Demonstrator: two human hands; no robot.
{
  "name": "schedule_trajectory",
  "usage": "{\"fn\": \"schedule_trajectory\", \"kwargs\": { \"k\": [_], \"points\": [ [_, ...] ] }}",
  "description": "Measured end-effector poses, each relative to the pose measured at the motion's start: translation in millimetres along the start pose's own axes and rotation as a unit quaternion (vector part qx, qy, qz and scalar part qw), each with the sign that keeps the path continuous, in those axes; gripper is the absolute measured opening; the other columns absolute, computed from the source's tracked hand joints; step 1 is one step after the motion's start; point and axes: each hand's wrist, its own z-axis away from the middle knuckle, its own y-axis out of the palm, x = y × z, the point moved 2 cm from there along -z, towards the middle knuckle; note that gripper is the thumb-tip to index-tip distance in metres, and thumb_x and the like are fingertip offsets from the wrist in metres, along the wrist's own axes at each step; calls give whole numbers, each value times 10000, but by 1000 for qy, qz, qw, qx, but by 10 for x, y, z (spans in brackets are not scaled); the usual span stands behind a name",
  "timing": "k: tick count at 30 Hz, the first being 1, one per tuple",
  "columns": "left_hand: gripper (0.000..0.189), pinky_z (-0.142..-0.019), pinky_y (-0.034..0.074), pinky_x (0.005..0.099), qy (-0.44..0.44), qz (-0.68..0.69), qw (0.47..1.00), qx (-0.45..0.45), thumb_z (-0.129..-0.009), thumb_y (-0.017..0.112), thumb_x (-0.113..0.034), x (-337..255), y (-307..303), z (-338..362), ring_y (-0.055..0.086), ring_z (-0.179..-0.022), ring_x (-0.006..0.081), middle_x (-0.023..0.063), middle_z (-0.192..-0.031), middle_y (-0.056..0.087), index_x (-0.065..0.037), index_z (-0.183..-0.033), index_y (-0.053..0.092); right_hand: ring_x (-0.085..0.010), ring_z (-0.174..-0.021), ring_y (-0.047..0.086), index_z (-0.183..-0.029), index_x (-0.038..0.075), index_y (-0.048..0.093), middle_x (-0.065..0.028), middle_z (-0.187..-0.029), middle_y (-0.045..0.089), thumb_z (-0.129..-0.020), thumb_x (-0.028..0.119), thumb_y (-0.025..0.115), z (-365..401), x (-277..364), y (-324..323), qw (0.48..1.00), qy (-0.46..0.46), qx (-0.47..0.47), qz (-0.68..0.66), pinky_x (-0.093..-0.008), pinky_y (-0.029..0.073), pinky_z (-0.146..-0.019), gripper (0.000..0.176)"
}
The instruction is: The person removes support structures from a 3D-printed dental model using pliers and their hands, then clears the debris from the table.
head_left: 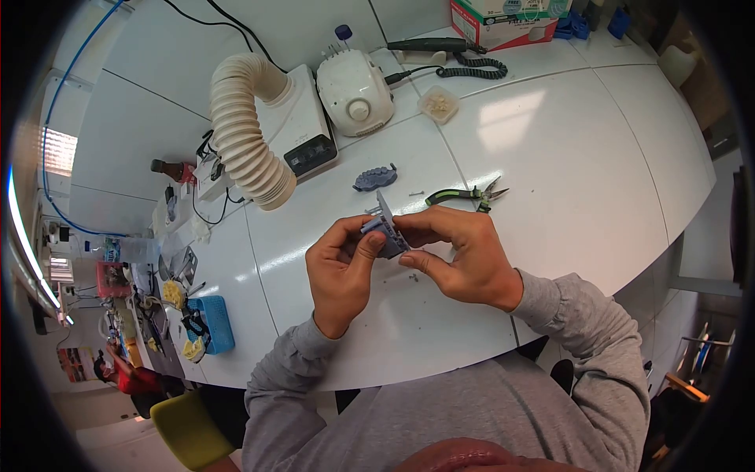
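Observation:
A grey-blue dental model (383,228) with thin pegs and a flat plate on it is held up between my two hands, just above the white table. My left hand (340,263) is closed round its left side, thumb on the front. From the other side, my right hand (464,256) pinches its edge between thumb and fingers. Just beyond the hands lies another grey-blue dental piece (375,178), with scalloped edges. Green-and-black cutting pliers (464,194) rest to the right, jaws apart. Small grey scraps (414,277) lie on the table below the hands.
A ribbed suction hose (236,126) arches from a white unit at the back left. Beside it stand a white control box (354,93), a handpiece (429,45) with coiled cord and a small tub (438,105). A blue basket (212,322) sits left; another person (130,376) is farther away.

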Motion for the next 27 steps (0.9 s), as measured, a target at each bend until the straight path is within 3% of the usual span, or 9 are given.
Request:
{"fn": "schedule_trajectory", "kwargs": {
  "k": [7, 12, 17, 27],
  "points": [
    [322, -877, 593, 283, -32, 79, 996, 7, -1018, 772, -127, 67, -66, -26, 710, -1003, 139, 95, -1076, 755, 73, -1248, 670, -268, -814, 750, -1168, -18, 736, -146, -970, 733, -859, -8, 825, 19, 0, -9, 998, -19, 7, 60, -367, 593, -738, 322],
    [465, -950, 630, 335, 12, 90, 992, 84, -954, 810, -17, -24, 36, -21, 710, -1096, 185, 125, -1214, 707, 38, -1357, 586, -267, -784, 737, -1176, -24, 734, -138, -966, 720, -877, -33, 792, 45, -9, -35, 990, -77, -16, 119, -353, 586, -686, 305],
    [456, -952, 633, 335, 17, 108, 993, 53, -947, 791, 33, 144, 71, -16, 696, -1122, 187, 126, -1208, 697, 34, -1354, 586, -270, -831, 754, -1156, -27, 754, -145, -957, 744, -846, -70, 800, 59, -3, -35, 986, -90, -23, 140, -350, 592, -709, 316],
    [502, -945, 640, 328, 67, 122, 988, 60, -965, 785, 3, 343, 46, -29, 705, -1071, 173, 129, -1176, 701, 48, -1414, 567, -267, -730, 714, -1138, -35, 740, -134, -908, 687, -919, -30, 745, 95, -73, -55, 978, -126, 0, 167, -364, 563, -642, 219]
  ]
}}
